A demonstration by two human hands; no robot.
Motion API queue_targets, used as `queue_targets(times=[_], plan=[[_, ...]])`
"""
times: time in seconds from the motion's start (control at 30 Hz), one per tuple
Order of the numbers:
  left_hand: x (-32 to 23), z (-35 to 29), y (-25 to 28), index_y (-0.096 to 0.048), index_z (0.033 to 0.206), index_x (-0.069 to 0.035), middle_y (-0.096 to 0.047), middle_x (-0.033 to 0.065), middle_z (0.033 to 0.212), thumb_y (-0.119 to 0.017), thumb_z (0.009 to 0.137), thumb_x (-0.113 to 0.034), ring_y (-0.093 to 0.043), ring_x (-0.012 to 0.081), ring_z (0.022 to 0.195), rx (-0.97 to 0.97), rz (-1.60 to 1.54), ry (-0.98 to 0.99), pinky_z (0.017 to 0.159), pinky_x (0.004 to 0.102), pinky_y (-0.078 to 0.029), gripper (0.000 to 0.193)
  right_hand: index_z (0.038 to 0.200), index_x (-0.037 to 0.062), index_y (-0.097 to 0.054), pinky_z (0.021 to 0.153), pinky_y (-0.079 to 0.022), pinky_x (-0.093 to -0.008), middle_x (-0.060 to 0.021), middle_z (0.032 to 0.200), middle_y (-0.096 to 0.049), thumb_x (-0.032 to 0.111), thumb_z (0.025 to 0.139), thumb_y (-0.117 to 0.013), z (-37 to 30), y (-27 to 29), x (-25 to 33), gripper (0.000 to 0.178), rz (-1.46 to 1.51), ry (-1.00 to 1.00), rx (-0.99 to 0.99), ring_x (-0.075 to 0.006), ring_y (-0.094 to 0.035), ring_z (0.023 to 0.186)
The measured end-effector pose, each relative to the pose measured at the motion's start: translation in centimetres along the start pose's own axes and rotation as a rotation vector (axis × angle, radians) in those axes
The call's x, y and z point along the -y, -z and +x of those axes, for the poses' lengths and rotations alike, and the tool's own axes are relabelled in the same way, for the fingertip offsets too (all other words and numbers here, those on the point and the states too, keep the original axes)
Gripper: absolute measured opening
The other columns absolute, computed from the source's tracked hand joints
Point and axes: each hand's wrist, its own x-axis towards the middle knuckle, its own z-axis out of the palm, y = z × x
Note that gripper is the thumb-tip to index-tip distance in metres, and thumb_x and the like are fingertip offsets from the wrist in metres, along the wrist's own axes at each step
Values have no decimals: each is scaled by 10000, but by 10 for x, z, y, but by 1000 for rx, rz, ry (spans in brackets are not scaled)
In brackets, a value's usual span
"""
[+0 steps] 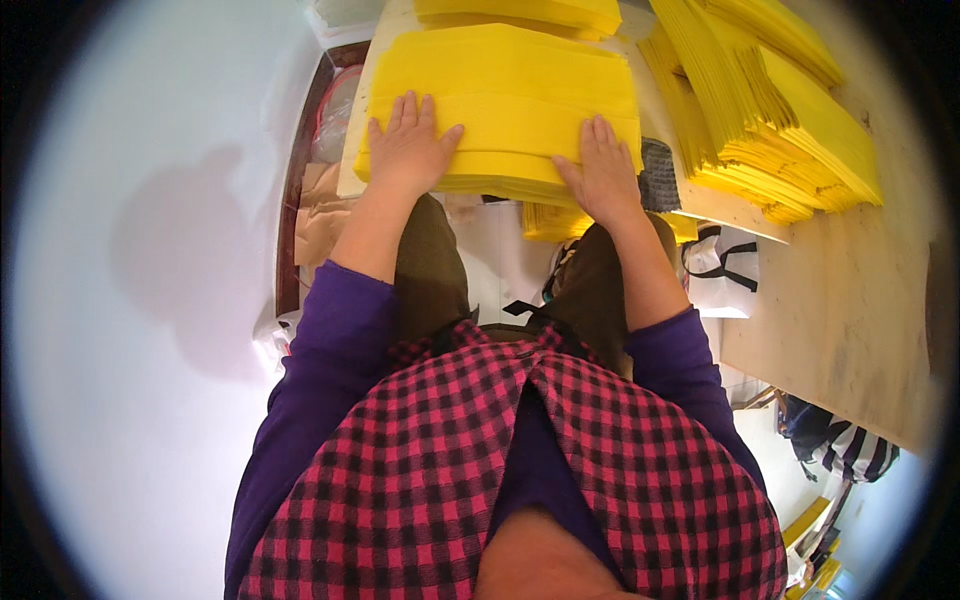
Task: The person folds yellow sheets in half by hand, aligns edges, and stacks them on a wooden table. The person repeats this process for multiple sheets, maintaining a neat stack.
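Observation:
A thick stack of yellow fabric sheets lies in front of me on a pale wooden table. My left hand rests flat on the stack's left part near the front, fingers spread. On the right part, my right hand lies with its palm down, fingers stretched out, the thumb pointing inward along the front edge. Neither hand grips anything. Folded layers show along the near side of the stack. A dark grey cloth sits just right of my right hand, partly hidden by the stack.
More yellow sheets lie behind the stack. Tall piles of yellow sheets stand at the right. A white wall runs along my left. Brown paper lies left of my knees; a white bag with black handles is below the table.

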Motion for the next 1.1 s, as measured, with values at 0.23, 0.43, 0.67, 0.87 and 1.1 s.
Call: queue_targets(times=[0.23, 0.43, 0.67, 0.87, 1.1], plan=[[0, 0, 1, -248, 1465, -90, -196, 103, 1537, -308, 946, -541, -165, 223, 1426, 17, 55, 12, 1131, 497, -142, 691, 1428, -19, -268, 1143, -142, -424, -182, 1507, -236, 580, 902, -389, 8, 11, 53, 807, 118, 200, -4, -277, -179, 1415], [2, 0, 0, -239, 1468, -95, -195, 99, 1538, -295, 952, -546, -167, 223, 1425, 22, 74, 4, 1125, 504, -164, 688, 1438, -6, -250, 1146, -135, -417, -159, 1519, -219, 549, 915, -387, 2, 3, 31, 774, 130, 115, 69, -263, -158, 1423], [5, 2, -3, -256, 1462, -83, -201, 114, 1535, -304, 936, -559, -170, 237, 1423, 9, 43, -12, 1124, 521, -133, 710, 1414, -15, -293, 1133, -153, -457, -188, 1495, -260, 517, 925, -394, -21, 5, -46, 729, 107, -136, -30, -282, -182, 1414], [6, 2, -4, -255, 1463, -93, -215, 106, 1531, -295, 948, -556, -183, 236, 1420, -7, 96, -20, 1116, 526, -173, 693, 1206, -75, -472, 906, -480, -395, -223, 1264, -502, 237, 957, -486, -56, 31, -52, 399, 1135, -332, -245, -330, -548, 1133], [8, 2, -6, -271, 1457, -93, -221, 118, 1527, -292, 945, -568, -194, 248, 1416, -24, 97, -27, 1112, 531, -179, 698, 1158, -148, -402, 938, -501, -386, -272, 1156, -520, 151, 996, -402, -56, 23, -34, 340, 2132, -610, -54, -363, -556, 1097]])
